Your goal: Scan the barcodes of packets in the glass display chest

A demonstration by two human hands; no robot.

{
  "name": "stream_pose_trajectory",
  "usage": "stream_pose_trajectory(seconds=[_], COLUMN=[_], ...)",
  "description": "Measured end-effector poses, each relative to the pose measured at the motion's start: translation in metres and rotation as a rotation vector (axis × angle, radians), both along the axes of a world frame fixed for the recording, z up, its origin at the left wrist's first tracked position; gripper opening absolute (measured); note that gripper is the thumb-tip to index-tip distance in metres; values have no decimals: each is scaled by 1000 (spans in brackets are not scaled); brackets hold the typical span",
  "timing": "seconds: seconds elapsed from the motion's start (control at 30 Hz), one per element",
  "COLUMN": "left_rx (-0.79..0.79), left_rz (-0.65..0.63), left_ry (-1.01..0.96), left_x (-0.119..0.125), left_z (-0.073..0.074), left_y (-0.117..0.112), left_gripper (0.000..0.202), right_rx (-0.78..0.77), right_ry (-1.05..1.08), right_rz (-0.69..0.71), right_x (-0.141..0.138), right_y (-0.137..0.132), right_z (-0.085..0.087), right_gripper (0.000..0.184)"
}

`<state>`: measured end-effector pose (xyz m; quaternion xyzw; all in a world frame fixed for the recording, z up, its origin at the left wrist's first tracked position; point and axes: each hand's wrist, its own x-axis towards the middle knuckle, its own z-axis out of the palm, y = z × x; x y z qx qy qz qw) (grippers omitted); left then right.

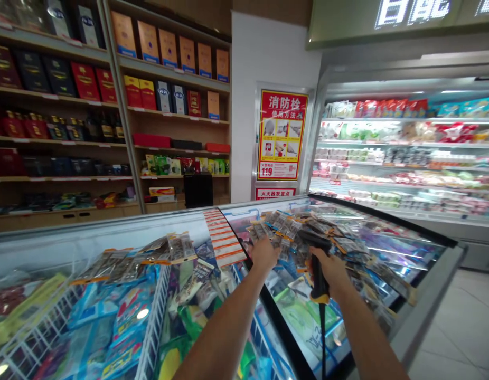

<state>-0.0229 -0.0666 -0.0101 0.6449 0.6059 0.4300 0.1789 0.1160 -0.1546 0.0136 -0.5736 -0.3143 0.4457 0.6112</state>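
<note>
My right hand (332, 268) is wrapped round the grip of a black and yellow handheld barcode scanner (319, 277), whose head points forward over the freezer and whose cord hangs down. My left hand (264, 254) is closed at the near edge of a small flat packet (260, 230) with dark contents and a clear wrapper; the fingertips are partly hidden. Many similar packets (290, 228) with orange and blue edges lie heaped on the freezer's glass lid beyond and to the right of both hands.
The chest freezer (430, 311) has a black divider (278, 322) and orange-striped price labels (224, 237). White wire baskets (151, 316) hold frozen bags on the left, with more packets (145, 250) on top. Behind stand wooden shelves (173, 66) of boxes and a lit refrigerated display (403, 142).
</note>
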Motion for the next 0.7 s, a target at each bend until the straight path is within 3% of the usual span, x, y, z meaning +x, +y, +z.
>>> stream_pose_trajectory(seconds=[0.13, 0.3, 0.47, 0.7], left_rx=[-73, -139, -98, -2], left_rz=[-14, -100, -94, -174], left_ry=[-14, -136, -547, -1102], left_x=[3, -1, -21, -67], left_z=[-5, -1, 5, 5], left_y=[6, 11, 27, 44], left_gripper=[22, 16, 15, 31], right_rx=[12, 34, 44, -5], right_ry=[12, -12, 24, 64], right_rz=[21, 28, 56, 328], right_x=[1, -2, -16, -41], right_y=[1, -1, -6, -19], right_z=[-7, -5, 2, 6], right_gripper=[23, 22, 20, 24])
